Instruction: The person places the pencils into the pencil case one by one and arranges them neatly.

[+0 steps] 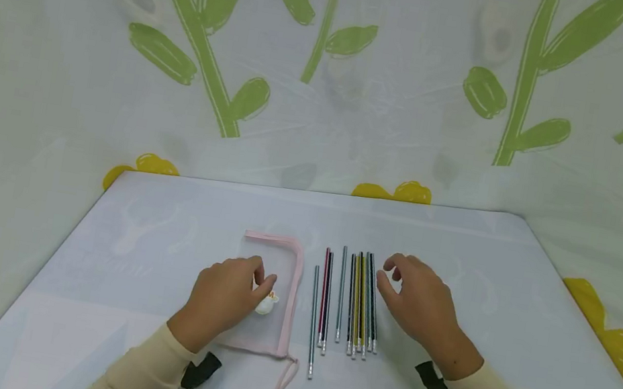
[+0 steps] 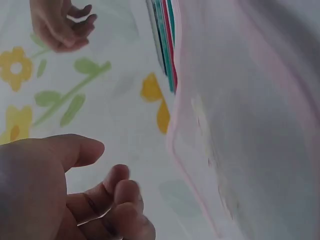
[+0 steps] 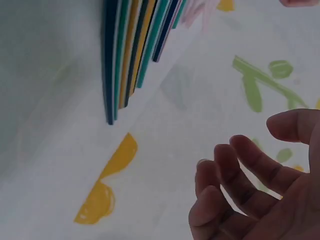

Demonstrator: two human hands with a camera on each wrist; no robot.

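Note:
My left hand (image 1: pixel 224 300) hovers over a clear pouch with pink edging (image 1: pixel 292 300), its fingers loosely bent and holding nothing. A small white printed figure (image 1: pixel 265 304) shows on the pouch beside the thumb. From the pouch's near corner trails a pink wrist strap (image 1: pixel 281 387). Several pencils (image 1: pixel 361 304) lie side by side to the right of the pouch, in dark, yellow, teal and red, their eraser ends toward me. Just right of them is my right hand (image 1: pixel 420 300), relaxed, with a gap between thumb and fingers. The right wrist view shows that hand (image 3: pixel 260 185) with nothing in it.
Everything lies on a pale table (image 1: pixel 171 233) with rounded far corners. Behind it hangs a white cloth (image 1: pixel 400 100) printed with green leaves and yellow flowers. One teal pencil (image 1: pixel 313 324) lies nearest the pouch, a little apart from the others.

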